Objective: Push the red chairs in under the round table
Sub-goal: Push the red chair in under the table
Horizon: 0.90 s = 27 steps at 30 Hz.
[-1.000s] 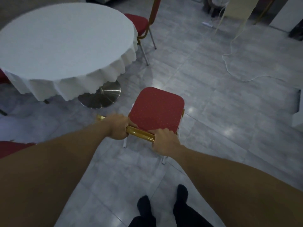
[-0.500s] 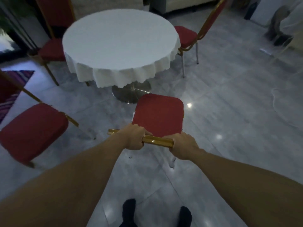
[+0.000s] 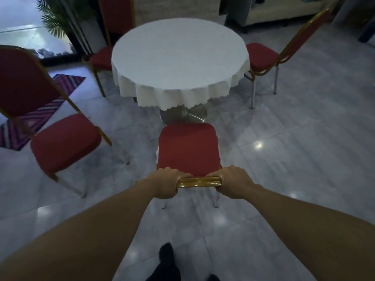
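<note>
Head view
Room: a dim room with a shiny grey tile floor (image 3: 294, 179) and a striped rug (image 3: 40, 110) at the left.
Surface: the round surface (image 3: 178, 59) wears a white cloth and stands on a silver foot (image 3: 183, 114).
What changed: a second ago the chair sat off to the right of the surface; now you have lined it up straight with it.
What that means: I think one push forward will slide it under.
Hands: your left hand (image 3: 166, 184) and right hand (image 3: 233, 184) are both clamped on the gold top rail (image 3: 198, 182).
Your chair: the red chair (image 3: 187, 149) has a square red seat, its front edge near the silver foot, not under the cloth yet.
Other chairs: the left chair (image 3: 63, 140) stands well apart; the far chair (image 3: 101, 57) and right chair (image 3: 260, 55) sit just beside the cloth.
</note>
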{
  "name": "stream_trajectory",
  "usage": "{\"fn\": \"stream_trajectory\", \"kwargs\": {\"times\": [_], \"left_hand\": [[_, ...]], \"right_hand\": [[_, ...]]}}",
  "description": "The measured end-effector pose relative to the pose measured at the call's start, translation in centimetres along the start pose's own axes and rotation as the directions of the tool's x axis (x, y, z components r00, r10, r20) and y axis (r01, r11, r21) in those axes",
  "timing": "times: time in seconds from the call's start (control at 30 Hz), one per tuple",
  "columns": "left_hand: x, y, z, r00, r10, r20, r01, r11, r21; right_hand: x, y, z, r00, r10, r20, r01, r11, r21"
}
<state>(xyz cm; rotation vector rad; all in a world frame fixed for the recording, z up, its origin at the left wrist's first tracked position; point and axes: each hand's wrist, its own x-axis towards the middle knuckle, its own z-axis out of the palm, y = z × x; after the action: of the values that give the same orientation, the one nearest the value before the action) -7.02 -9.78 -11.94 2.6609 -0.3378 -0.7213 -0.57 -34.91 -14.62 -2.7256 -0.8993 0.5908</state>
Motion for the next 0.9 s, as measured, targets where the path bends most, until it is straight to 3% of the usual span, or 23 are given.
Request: {"fn": "stream_trajectory", "kwargs": {"times": [0.27,0.9], "left_hand": [[7.7,-3.4,-5.4,1.0,0.001,-0.016,-0.002,0.999,-0.041],[22.1,-12.1,-18.0,0.998,-0.055,0.026,0.057,0.996,-0.069]], "right_hand": [[9.0,3.6,-4.3,0.999,-0.046,-0.007,0.046,0.998,-0.033],[28.0,8.4,-12.3,0.995,0.071,0.069,-0.072,0.997,0.005]]}}
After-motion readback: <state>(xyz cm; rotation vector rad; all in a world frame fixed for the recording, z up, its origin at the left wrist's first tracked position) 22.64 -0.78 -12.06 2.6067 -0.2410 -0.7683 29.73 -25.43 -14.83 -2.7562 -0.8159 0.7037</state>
